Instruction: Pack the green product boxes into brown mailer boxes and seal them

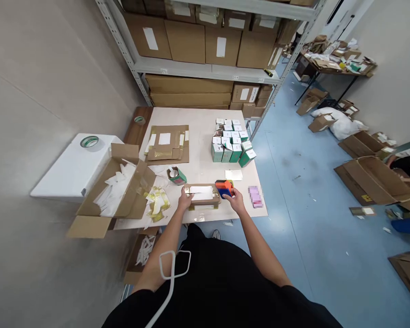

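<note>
A small brown cardboard box (202, 193) with a white label on top lies near the front edge of the white table (205, 120). My left hand (185, 199) rests on the box's left end, fingers curled against it. My right hand (236, 199) is closed round an orange and blue tape dispenser (223, 187) that sits at the box's right end. A green and white carton (176, 175) lies tipped just behind the box.
A cluster of green and white cartons (231, 145) stands mid-table. Flattened cardboard (168, 144) lies behind. An open box of white bags (118, 189) sits at the left, yellowish tape scraps (157, 201) beside it. A pink item (254, 196) lies right. Shelves of boxes (198, 43) stand behind.
</note>
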`<state>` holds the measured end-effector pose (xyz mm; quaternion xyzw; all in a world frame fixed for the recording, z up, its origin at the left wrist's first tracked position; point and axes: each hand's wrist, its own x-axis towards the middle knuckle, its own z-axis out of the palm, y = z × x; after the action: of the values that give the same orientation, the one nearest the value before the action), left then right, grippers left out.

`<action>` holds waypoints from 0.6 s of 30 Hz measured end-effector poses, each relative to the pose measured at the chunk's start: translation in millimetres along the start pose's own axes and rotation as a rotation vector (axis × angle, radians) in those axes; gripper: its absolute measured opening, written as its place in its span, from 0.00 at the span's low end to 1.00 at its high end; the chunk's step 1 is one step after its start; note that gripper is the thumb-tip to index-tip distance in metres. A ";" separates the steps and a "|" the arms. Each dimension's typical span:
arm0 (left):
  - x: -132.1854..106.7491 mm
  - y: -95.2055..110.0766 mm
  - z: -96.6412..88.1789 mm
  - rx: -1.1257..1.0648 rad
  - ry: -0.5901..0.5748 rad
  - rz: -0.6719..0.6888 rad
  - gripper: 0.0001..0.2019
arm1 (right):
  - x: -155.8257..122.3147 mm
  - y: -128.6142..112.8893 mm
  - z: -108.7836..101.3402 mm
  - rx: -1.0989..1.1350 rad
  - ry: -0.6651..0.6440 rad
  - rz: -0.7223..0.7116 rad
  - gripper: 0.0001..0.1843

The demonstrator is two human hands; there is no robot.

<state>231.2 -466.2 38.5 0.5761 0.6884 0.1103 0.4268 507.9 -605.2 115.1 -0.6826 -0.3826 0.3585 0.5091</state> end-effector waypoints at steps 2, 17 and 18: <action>1.1 1.8 0.3 0.012 -0.002 -0.024 0.47 | -3.0 3.5 -0.1 0.021 0.007 0.024 0.23; 6.5 39.2 73.5 -0.002 -0.066 0.098 0.39 | 6.1 19.7 -25.0 0.024 -0.023 0.140 0.23; 7.1 37.5 72.3 0.014 -0.070 0.100 0.39 | 7.5 21.8 -22.7 0.028 -0.050 0.143 0.23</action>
<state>309.2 -472.8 15.1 0.6164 0.6441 0.1064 0.4404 534.6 -612.2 98.3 -0.6918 -0.3403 0.4164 0.4819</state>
